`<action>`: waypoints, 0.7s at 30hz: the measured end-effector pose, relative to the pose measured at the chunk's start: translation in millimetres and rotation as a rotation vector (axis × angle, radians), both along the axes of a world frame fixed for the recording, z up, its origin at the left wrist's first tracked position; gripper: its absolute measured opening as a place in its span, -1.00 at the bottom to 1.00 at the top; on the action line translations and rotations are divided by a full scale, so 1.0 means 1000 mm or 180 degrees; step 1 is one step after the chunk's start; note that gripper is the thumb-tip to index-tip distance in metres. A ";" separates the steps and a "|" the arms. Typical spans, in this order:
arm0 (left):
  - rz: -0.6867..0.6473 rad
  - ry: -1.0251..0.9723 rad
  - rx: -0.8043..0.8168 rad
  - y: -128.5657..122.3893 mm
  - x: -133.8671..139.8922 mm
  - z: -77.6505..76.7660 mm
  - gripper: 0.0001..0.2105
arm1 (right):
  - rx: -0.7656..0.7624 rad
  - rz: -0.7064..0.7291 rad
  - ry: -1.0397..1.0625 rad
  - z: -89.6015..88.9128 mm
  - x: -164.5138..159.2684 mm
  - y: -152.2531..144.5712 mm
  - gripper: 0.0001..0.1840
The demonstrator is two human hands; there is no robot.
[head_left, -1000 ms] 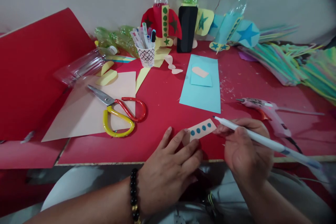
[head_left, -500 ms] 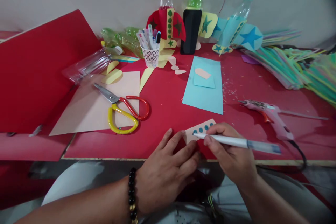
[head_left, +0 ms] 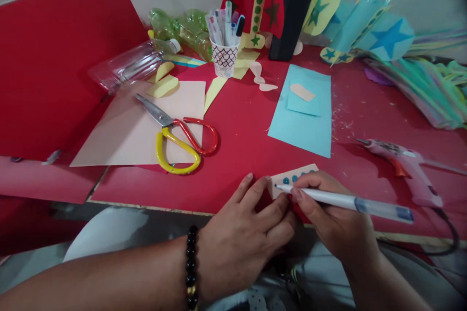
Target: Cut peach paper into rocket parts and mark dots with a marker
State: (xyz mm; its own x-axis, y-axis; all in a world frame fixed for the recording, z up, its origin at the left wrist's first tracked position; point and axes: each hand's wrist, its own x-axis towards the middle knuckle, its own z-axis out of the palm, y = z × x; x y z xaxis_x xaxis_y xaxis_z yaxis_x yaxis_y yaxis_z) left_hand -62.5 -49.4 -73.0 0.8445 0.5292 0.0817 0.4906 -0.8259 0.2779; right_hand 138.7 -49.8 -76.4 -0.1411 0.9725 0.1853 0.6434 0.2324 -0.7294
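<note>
My left hand [head_left: 251, 233] lies with fingers spread at the table's front edge, its fingertips pressing the left end of a small pale peach paper strip [head_left: 278, 178]. A row of round blue dots runs along the strip. In a pinch, my right hand [head_left: 339, 218] holds a white marker pen [head_left: 328, 197] with a blue tip. That tip is on or just above the strip, left of the leftmost dot I can see. My right fingers cover part of the strip's right end.
Scissors [head_left: 178, 138] lie on peach paper [head_left: 102, 141] at left. A cup of pens [head_left: 224, 58] stands behind. Blue sheets [head_left: 302, 129] lie ahead, a pink glue gun [head_left: 408, 165] with its cord at right. Decorated bottles [head_left: 251, 14] and a black phone-like slab [head_left: 294, 19] line the wall.
The view has tilted down and turned slightly left. The pen tip has shifted from beside the leftmost dot to bare paper farther left. My left hand stays on the strip.
</note>
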 end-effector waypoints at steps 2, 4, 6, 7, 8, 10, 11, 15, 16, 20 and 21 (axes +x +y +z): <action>-0.0005 -0.0012 0.0029 0.000 0.000 0.000 -0.58 | -0.0020 0.0023 0.0018 0.000 0.000 0.000 -0.93; -0.0008 -0.0015 0.0059 0.000 0.000 0.000 -0.58 | 0.0055 -0.0048 0.0013 0.000 -0.001 0.001 -0.94; -0.0019 -0.0004 0.0082 -0.001 0.000 -0.001 -0.58 | 0.0108 -0.0070 0.0005 0.000 -0.001 0.001 -0.95; -0.0025 0.0002 0.0092 -0.001 0.000 -0.001 -0.58 | 0.0090 -0.0036 0.0007 0.001 -0.001 0.002 -0.95; -0.0030 0.0015 0.0095 -0.001 0.000 -0.001 -0.57 | 0.0062 0.0002 0.0021 0.001 -0.002 0.002 -0.94; -0.0048 0.0044 0.0080 -0.001 0.000 0.000 -0.57 | 0.0034 -0.0035 0.0060 0.001 -0.002 0.002 -0.92; -0.0053 0.0060 0.0064 -0.001 0.000 0.000 -0.57 | 0.0049 -0.0093 0.0071 0.002 -0.002 0.002 -0.92; -0.0065 0.0092 0.0020 -0.001 0.000 0.002 -0.56 | 0.0028 -0.0038 0.0077 0.001 -0.002 0.003 -0.94; -0.0063 0.0097 0.0016 -0.001 0.001 0.003 -0.56 | 0.0003 0.0012 0.0076 0.001 -0.002 0.004 -0.93; -0.0041 0.0118 -0.0022 -0.002 0.001 0.004 -0.56 | 0.0061 -0.0068 0.0071 0.002 -0.002 0.004 -0.92; -0.0040 0.0120 -0.0036 -0.002 0.000 0.004 -0.56 | 0.0053 -0.0044 0.0063 0.003 -0.002 0.004 -0.92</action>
